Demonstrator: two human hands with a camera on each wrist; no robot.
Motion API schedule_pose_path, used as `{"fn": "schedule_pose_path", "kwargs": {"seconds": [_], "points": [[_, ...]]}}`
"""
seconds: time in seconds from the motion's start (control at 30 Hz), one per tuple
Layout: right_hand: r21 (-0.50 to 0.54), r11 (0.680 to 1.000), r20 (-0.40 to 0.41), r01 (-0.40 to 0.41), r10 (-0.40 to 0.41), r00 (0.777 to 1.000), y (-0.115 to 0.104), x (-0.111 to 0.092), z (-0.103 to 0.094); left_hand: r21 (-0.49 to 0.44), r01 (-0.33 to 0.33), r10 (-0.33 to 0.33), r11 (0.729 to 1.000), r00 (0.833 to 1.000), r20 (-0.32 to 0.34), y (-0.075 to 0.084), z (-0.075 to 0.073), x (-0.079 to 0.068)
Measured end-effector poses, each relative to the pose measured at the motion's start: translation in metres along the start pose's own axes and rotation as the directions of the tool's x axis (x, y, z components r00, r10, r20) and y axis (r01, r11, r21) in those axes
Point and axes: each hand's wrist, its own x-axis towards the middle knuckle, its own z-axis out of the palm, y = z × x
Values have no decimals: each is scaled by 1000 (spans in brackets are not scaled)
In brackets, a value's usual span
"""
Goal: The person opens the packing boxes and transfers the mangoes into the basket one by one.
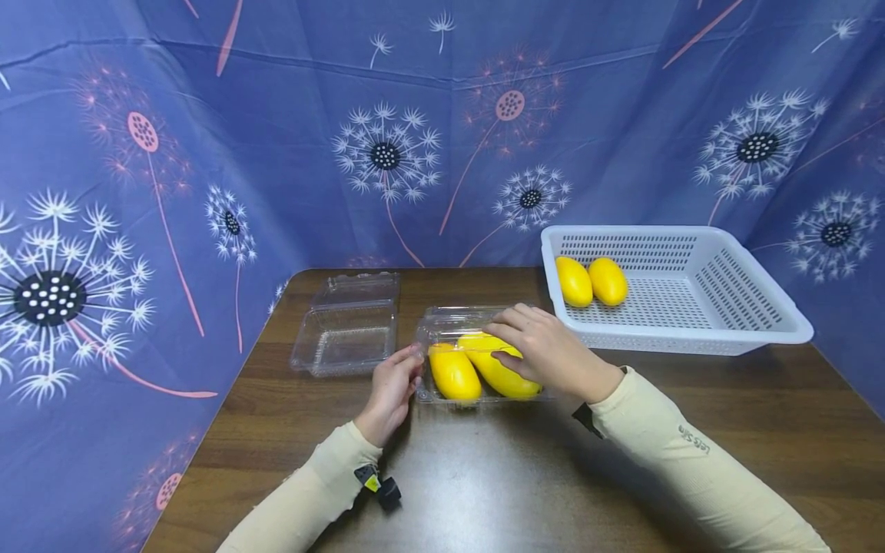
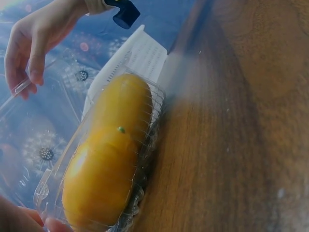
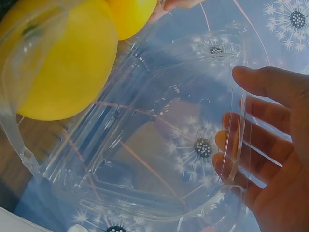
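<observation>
A clear plastic clamshell box (image 1: pixel 423 393) sits on the table in the head view, its hinged lid (image 3: pixel 159 193) raised. Inside lie two yellow mangoes, one on the left (image 1: pixel 454 374) and one on the right (image 1: pixel 496 372), the latter partly behind my right hand. My left hand (image 1: pixel 392 388) pinches the box's left edge between thumb and fingers. With my right hand (image 1: pixel 546 349) I hold the lid's free edge. The right wrist view shows the thumb (image 3: pixel 260 81) on one side of that edge and the fingers seen through the plastic.
Another clear clamshell box (image 1: pixel 346 336) stands open at the left back. At the right back is a white perforated basket (image 1: pixel 747 330) with two more mangoes (image 1: pixel 591 282) in its left end. A patterned blue cloth (image 1: pixel 442 153) hangs behind the wooden table (image 1: pixel 442 491).
</observation>
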Motion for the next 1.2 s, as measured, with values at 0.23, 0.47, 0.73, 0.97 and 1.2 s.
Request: {"fn": "schedule_pose_path", "kwargs": {"seconds": [0.23,0.47,0.73,0.97,1.2], "points": [[35,999,-48,-6,8,999,6,5,-2,-4,25,-25,1000,1000,4,1,-1,1],[61,998,-83,0,5,997,18,15,-6,-6,37,-37,999,999,22,2,-3,3],[50,998,-75,-40,44,996,40,35,-10,-12,51,-51,999,998,28,1,-4,6],[56,995,-38,-84,86,996,61,54,-9,-21,56,-56,998,998,22,1,-3,7],[90,975,49,-201,198,979,82,71,-2,-22,58,-58,998,998,14,1,-2,7]]}}
